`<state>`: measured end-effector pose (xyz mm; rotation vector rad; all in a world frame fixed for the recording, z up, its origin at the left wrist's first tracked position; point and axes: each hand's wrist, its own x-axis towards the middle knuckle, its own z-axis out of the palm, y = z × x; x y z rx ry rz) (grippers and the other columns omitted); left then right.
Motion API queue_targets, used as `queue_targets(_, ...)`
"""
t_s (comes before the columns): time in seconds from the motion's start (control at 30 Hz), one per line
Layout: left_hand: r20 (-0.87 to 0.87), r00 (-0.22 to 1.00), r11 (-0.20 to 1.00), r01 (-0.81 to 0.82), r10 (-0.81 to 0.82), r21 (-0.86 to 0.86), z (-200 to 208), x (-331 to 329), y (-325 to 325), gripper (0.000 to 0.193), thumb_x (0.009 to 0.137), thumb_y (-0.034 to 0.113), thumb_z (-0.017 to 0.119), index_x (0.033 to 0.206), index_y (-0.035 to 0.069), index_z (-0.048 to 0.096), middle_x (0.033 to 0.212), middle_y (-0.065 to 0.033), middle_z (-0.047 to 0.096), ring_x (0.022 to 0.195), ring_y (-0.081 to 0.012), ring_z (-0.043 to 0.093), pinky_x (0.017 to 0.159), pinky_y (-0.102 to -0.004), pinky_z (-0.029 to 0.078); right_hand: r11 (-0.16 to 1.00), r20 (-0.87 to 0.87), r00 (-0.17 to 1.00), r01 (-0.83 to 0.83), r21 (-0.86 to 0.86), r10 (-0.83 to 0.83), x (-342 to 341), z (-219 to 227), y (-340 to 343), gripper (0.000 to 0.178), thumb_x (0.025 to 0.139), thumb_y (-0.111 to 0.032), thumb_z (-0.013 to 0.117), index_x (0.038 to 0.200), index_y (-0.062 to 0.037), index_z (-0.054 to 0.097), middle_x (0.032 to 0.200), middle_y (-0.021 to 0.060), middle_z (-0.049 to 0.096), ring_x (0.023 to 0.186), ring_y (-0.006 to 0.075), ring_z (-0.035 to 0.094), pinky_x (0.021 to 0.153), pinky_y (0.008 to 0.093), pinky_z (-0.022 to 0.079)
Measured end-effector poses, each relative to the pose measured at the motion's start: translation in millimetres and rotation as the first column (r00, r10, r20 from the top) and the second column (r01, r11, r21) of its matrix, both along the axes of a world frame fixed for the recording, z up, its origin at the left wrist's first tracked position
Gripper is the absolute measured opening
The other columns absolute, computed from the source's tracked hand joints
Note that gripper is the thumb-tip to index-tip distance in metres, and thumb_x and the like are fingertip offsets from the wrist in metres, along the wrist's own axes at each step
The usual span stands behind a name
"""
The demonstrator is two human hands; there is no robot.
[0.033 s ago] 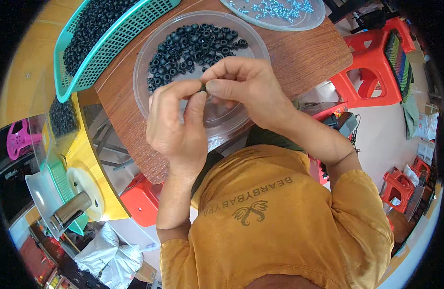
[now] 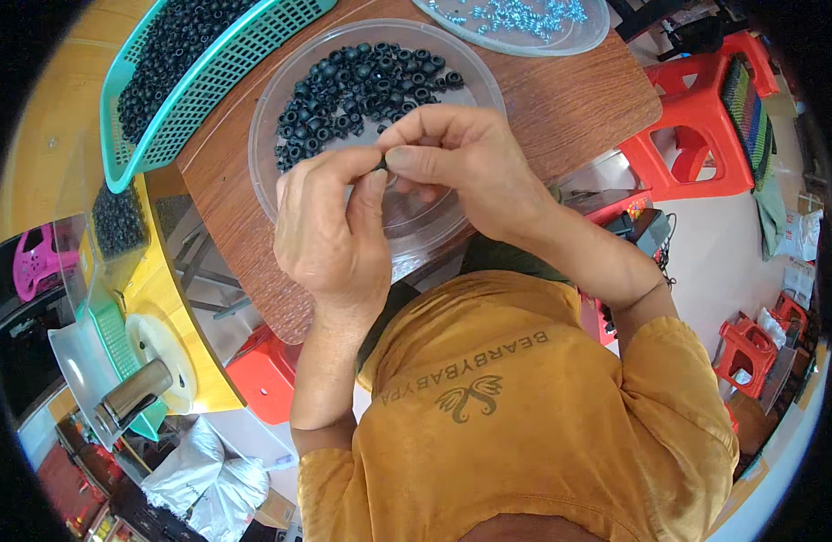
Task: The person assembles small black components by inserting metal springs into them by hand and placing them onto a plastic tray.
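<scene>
Left hand (image 2: pixel 330 230), head view: bent at the wrist, pinching a small dark piece (image 2: pixel 381 164) from the left between thumb and forefinger.
Right hand (image 2: pixel 461 155), head view: gripping the same piece from the right, tips of thumb and forefinger brought together, other fingers curled beneath.
Small dark piece: held where both sets of fingertips meet, over the round clear tub (image 2: pixel 482 77); mostly covered by fingers, exact shape not determinable.
Round clear tub: standing on the brown wood-grain tabletop (image 2: pixel 596 104); containing loose black hollow pieces (image 2: pixel 362 86), gathered toward the far side.
Teal mesh basket (image 2: pixel 219 88): just beside the tub, to the left; heaped with black beadlike pieces (image 2: pixel 172 59).
Shallow clear dish (image 2: pixel 589 40): beyond the tub, to the right; scattered with tiny light-blue pieces (image 2: pixel 533 18).
Red plastic stool (image 2: pixel 700 117): to the right of the tabletop.
</scene>
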<state>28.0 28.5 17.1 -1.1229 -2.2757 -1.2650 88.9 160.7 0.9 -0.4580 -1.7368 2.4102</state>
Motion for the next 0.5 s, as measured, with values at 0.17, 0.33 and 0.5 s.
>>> queue_targets(0.17, -0.102, 0.993, 0.998, 0.053, -0.055, -0.027, 2, -9, 1, 0.022, 0.065, -0.006, 0.069, 0.084, 0.004, 0.061, 0.078, -0.0075, 0.063, 0.07, -0.0227, 0.06, 0.066, -0.0315, 0.045, 0.936, 0.011, 0.997, -0.073, -0.344, 0.081, -3, -5, 5, 0.015, 0.084, -0.014, 0.064, 0.093, -0.0017, 0.064, 0.079, 0.0036, 0.064, 0.067, 0.0073, 0.056, 0.056, 0.0188, 0.041)
queue_targets(0.33, -0.154, 0.987, 0.999, 0.032, -0.038, -0.04, 5, -11, -2, 0.022, 0.065, -0.006, 0.069, 0.083, 0.004, 0.061, 0.078, -0.0072, 0.063, 0.07, -0.0217, 0.06, 0.066, -0.0316, 0.045, 0.92, 0.021, 0.996, -0.068, -0.385, 0.083, -7, -7, 1, 0.013, 0.08, -0.015, 0.065, 0.085, -0.0023, 0.064, 0.075, 0.0052, 0.065, 0.065, 0.008, 0.056, 0.052, 0.0192, 0.04)
queue_targets(0.5, -0.048, 0.999, 0.998, 0.001, -0.004, -0.066, 4, -14, -6, 0.02, 0.068, -0.006, 0.069, 0.084, 0.003, 0.061, 0.082, -0.0076, 0.064, 0.071, -0.0195, 0.059, 0.068, -0.0305, 0.046, 0.915, 0.016, 0.997, -0.061, -0.399, 0.074, -9, -8, -1, 0.012, 0.079, -0.013, 0.066, 0.084, -0.0019, 0.064, 0.076, 0.0056, 0.065, 0.062, 0.0082, 0.056, 0.052, 0.019, 0.04)
